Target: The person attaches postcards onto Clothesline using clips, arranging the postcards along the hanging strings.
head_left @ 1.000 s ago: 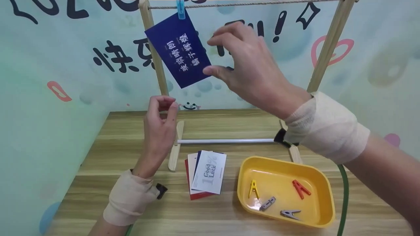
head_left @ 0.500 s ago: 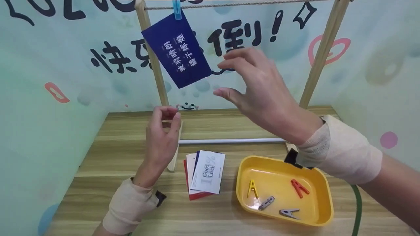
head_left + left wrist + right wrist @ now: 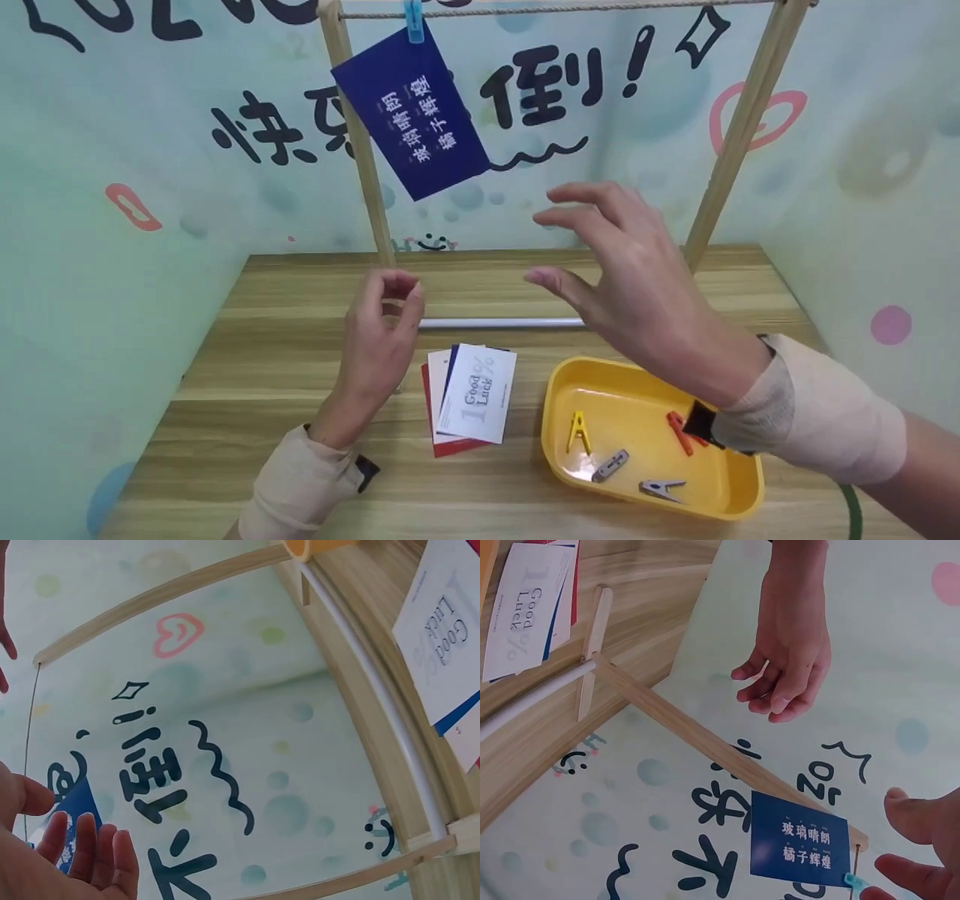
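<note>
Your left grip hangs low over the table, fingers loosely bent, with nothing held in them. Above it, beside the left post, the blue card hangs aslant from the light-blue clip on the rope, apart from both your hands. Next come the stacked cards, slightly fanned on the table, a white "Good Luck" one uppermost. Farther right sits the yellow tray with a yellow clip, two grey clips and a partly hidden red clip. Your right grip is in the air near the tray's back edge, thumb and fingers well apart, released.

It looks as though one card is pegged and you are between rounds; the next move probably calls for taking the top card in one grip and a clip in the other.

Only the head view shows the tray's contents. In the left wrist view the blue card seems to sit among your left fingertips, but the head view shows it well apart. The right wrist view reveals the frame's left foot, mostly covered by your left grip in the head view.
</note>
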Tool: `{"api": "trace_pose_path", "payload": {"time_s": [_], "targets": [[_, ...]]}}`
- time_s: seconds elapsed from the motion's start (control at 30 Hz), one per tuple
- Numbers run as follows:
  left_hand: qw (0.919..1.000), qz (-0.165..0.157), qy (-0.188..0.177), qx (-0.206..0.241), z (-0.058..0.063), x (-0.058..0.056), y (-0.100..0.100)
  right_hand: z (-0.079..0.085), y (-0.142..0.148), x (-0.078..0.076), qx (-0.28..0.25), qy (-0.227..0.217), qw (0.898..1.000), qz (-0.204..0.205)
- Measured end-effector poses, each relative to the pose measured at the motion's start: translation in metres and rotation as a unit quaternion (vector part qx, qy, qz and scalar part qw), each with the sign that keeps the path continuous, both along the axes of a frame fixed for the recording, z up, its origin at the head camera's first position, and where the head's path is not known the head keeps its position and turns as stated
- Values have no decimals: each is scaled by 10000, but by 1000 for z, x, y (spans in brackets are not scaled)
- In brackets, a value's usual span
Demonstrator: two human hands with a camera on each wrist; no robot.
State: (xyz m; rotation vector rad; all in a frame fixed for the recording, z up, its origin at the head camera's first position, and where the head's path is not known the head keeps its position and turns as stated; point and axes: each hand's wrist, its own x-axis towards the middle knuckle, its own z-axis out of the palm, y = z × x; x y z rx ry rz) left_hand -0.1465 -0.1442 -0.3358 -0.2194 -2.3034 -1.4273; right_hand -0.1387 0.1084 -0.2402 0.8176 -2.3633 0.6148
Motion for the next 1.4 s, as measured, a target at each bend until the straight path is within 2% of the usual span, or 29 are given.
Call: {"api": "trace_pose_path", "payload": {"time_s": [0.23,0.5,0.67,0.8,1.0,1.1,1.4], "targets": [[9999,15,-145,-92,-13,3,0,-12,8,14,59,-127,9999,-56],[9996,-48,-45,-280,-27,7,1,-27,17,29,107,-135,9998,-51],[9992,-74,-101,-373,-38,10,1,-36,24,36,45,-73,10000,17],[9991,-95,-175,-368,-45,12,1,-47,30,39,-70,6,10000,70],[9986,-185,-363,-335,-56,9,1,-71,44,41,-279,-240,9993,-119],[9982,-171,-448,-370,-61,8,2,-81,51,39,-420,-226,9988,-141],[9953,-219,-650,-678,-74,8,7,-100,66,37,-569,-152,9981,-191]]}}
